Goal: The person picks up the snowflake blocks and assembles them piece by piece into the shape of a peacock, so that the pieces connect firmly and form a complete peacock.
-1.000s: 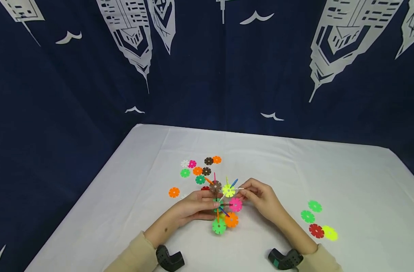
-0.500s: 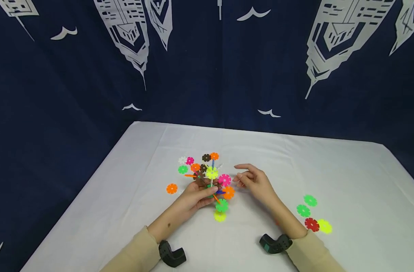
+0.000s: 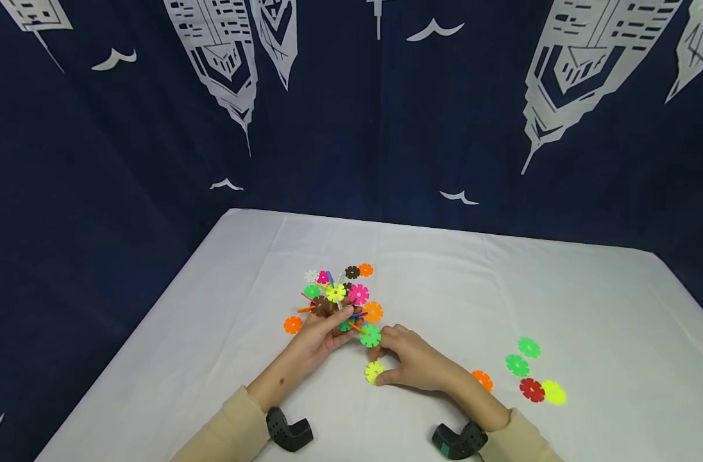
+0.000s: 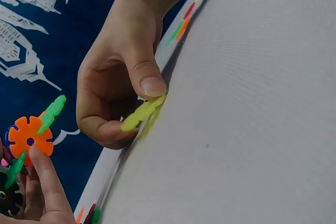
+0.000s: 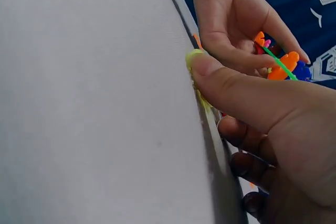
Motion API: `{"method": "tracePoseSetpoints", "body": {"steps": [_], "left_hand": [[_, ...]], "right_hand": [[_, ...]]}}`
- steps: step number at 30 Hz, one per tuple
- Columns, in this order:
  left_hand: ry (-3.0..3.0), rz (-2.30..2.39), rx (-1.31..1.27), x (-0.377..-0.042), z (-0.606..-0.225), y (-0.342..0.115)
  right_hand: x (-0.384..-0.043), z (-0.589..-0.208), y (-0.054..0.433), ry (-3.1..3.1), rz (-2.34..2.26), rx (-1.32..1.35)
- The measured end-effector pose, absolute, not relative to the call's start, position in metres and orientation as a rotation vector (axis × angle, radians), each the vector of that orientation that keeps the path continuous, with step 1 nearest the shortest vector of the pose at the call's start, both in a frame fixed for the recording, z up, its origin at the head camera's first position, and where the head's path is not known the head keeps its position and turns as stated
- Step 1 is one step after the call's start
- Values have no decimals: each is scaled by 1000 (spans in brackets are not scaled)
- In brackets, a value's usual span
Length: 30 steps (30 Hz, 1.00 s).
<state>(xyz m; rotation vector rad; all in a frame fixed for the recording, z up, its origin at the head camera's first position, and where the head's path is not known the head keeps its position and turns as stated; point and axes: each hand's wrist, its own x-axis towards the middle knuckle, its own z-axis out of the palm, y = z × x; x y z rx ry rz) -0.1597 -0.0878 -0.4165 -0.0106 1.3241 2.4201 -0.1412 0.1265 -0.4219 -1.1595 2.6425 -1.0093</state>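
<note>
My left hand (image 3: 322, 337) grips a cluster of notched plastic flower discs slotted together, with its thumb over the near side. On the cluster's outside are a yellow disc (image 3: 336, 292), a pink disc (image 3: 359, 295), an orange disc (image 3: 372, 312) and a green disc (image 3: 370, 335); its inner joints are partly hidden by fingers. Right of and below the cluster, my right hand (image 3: 417, 362) pinches a loose yellow disc (image 4: 142, 114) between thumb and index finger. In the left wrist view that disc is tilted, close to the tabletop. The right thumb covers part of it in the right wrist view.
Loose discs lie behind the cluster, including a dark brown disc (image 3: 352, 273) and an orange disc (image 3: 292, 325) to the left. At the right lie several more, among them a red disc (image 3: 532, 389). A white cloth covers the table (image 3: 259, 256); a dark curtain (image 3: 328, 128) hangs behind.
My right hand has left the cluster's upper right side, come down toward me and taken hold of the loose yellow disc. My left hand has moved the cluster left and away, turning it.
</note>
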Motion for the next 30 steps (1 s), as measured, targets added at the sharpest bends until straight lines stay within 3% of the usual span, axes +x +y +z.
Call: {"method": "tracePoseSetpoints", "body": {"steps": [16,30], "left_hand": [[1365,2261,101,-151,-417,-71],[1457,2186,88,-145,-423,-58]], "right_hand": [[-161,-413,150,2332,-2181,-587],[-153,-421,138,2122,-2283,-470]]}}
